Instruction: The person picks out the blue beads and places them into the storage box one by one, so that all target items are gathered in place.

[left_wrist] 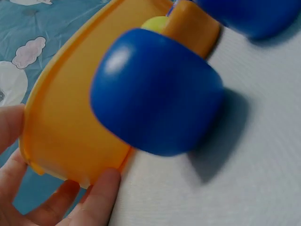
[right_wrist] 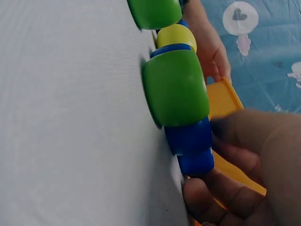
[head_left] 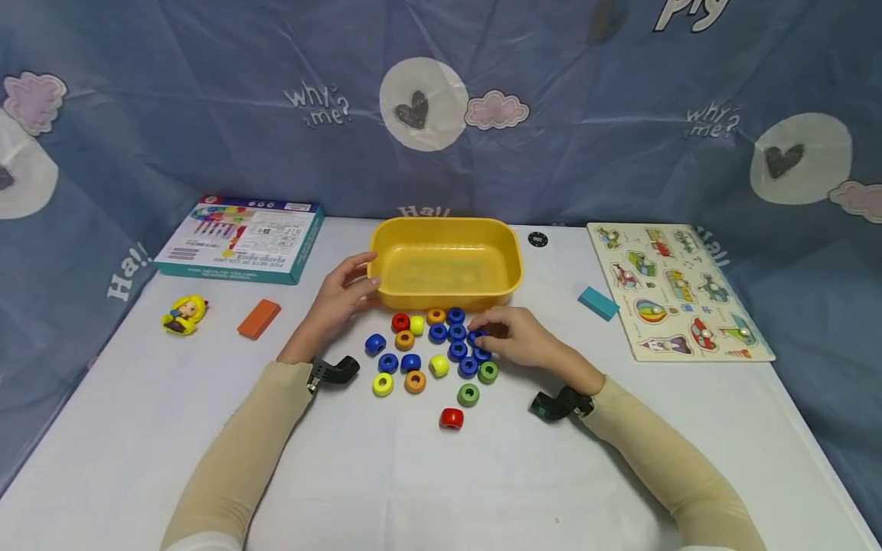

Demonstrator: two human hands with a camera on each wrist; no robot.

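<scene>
At the left end of a yellow plastic tub (head_left: 451, 301), my left hand (head_left: 339, 300) rests its spread fingertips against the outer wall; the left wrist view shows these fingers (left_wrist: 104, 190) touching it below the rim. My right hand (head_left: 525, 337) is over the right side of a group of beads in front of the tub. Its thumb and fingers pinch a blue bead (head_left: 474, 337), partly hidden by the hand. Several other blue beads (head_left: 457, 351) lie close by, with two green beads (head_left: 488, 373) nearer the front. Yellow beads (head_left: 439, 366), orange beads (head_left: 415, 382) and red beads (head_left: 451, 418) are scattered to the left.
A boxed game (head_left: 237, 237), an orange block (head_left: 259, 319) and a small doll figure (head_left: 184, 314) lie at left. On the right are a blue block (head_left: 598, 303) and a picture puzzle board (head_left: 678, 295). A black round chip (head_left: 538, 239) sits beside the tub, before a blue cloth backdrop (head_left: 586, 153).
</scene>
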